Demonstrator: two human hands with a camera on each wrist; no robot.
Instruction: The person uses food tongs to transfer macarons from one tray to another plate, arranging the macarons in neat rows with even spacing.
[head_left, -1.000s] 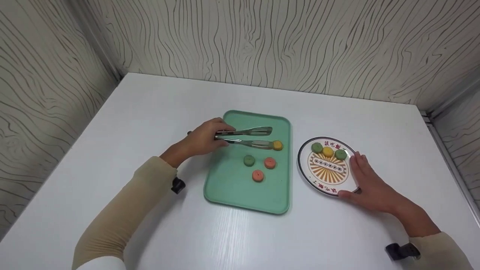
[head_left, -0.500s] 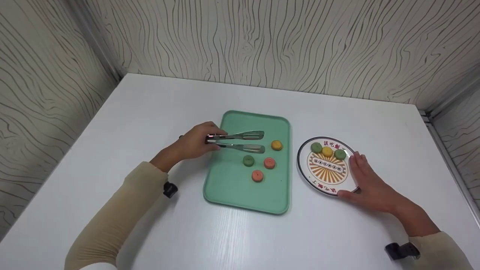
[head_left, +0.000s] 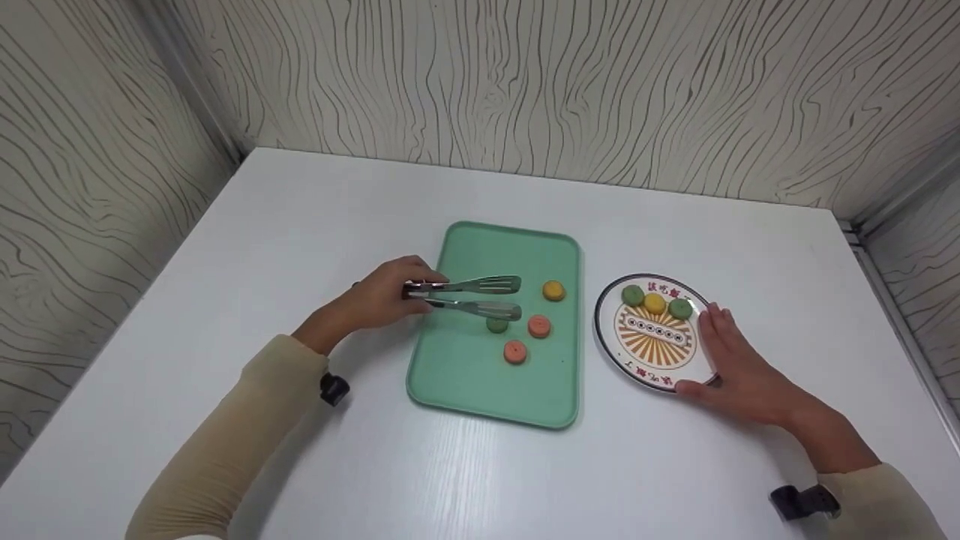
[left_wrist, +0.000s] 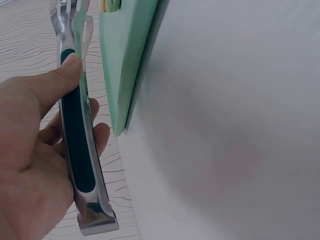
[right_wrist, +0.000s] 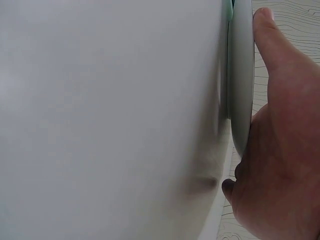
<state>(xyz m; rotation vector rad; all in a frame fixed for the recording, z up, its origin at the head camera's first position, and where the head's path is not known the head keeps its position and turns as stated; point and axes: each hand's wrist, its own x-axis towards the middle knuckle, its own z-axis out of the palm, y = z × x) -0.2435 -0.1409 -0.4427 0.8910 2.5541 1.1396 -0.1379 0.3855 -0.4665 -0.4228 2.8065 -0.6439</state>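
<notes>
My left hand (head_left: 382, 294) holds metal tongs (head_left: 480, 309) over the left side of a green tray (head_left: 480, 390). Their slotted tips are apart with nothing between them, and one tip partly covers a green macaron (head_left: 496, 327). In the left wrist view, thumb and fingers grip the tongs' dark-inlaid handle (left_wrist: 80, 140). A yellow macaron (head_left: 553, 291) and two pink macarons (head_left: 538, 326) also lie on the tray. My right hand (head_left: 750, 379) rests at the rim of a patterned round plate (head_left: 701, 367), fingers extended along its right side, thumb at its near edge.
On the plate's far part, two green macarons (head_left: 633, 295) flank a yellow one (head_left: 655, 304). Tray and plate stand a short gap apart on a white table (head_left: 315, 217). Wood-grain patterned panels (head_left: 487, 90) rise behind the table and at its sides.
The tongs have drawn back left from the yellow macaron and moved nearer to me, their tips coming over the green one. The macarons, plate and right hand have stayed put.
</notes>
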